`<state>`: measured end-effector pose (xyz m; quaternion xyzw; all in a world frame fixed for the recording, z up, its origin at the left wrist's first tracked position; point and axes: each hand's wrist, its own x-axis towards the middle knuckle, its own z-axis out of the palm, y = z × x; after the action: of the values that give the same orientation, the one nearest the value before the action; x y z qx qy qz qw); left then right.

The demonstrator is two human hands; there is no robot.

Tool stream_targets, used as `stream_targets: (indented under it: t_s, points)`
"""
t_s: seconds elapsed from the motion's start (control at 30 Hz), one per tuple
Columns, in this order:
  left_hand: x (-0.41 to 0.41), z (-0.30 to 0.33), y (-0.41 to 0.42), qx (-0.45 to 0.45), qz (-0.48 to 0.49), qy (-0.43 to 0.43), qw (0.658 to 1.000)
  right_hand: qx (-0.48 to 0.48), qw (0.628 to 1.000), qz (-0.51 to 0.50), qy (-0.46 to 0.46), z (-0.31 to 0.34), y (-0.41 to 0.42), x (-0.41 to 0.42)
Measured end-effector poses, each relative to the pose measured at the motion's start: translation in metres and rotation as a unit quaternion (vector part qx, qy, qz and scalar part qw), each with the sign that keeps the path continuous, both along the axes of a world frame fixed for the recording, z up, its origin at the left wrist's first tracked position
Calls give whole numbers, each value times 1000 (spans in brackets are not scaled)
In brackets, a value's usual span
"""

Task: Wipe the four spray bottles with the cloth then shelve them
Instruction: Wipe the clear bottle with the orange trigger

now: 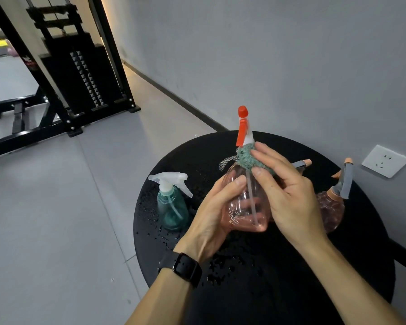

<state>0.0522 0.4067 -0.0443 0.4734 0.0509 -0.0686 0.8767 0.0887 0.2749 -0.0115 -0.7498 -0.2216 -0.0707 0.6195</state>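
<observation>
The right hand (288,195) fingers pinch a green cloth (249,158) round the neck of an empty clear pink bottle (242,202), gripped by the left hand (211,214) above the wet black surface (256,273). Beside it stands an empty teal bottle (172,207).

Four spray bottles are in view: a pink one with a red trigger (246,202), held above the table; a teal one with a white trigger (172,207) standing at the left; a pink one with a grey trigger (331,212) at the right; and a fourth, of which only the grey-and-orange nozzle (302,163) shows behind the right hand. One green cloth (246,158). One round black table (256,273). Two hands, left (211,214) and right (288,191). One black watch (185,268) on the left wrist. One wall socket (385,164).
</observation>
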Motion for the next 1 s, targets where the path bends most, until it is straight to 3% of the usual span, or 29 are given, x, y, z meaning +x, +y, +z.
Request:
stream_targets:
  t_s: [0.3, 0.57, 0.83, 1.0]
  points:
    - [6, 0, 7, -88, 77, 12, 993, -4, 1000, 27, -1, -14, -1, -16]
    - [5, 1, 6, -76, 57, 1, 995, 15, 999, 39, -7, -16, -5, -22]
    - [6, -6, 1, 28, 18, -18, 999, 54, 998, 13, 19, -7, -10, -6]
    - [3, -1, -4, 10, -9, -8, 1000, 94, 995, -8, 26, 0, -11, 4]
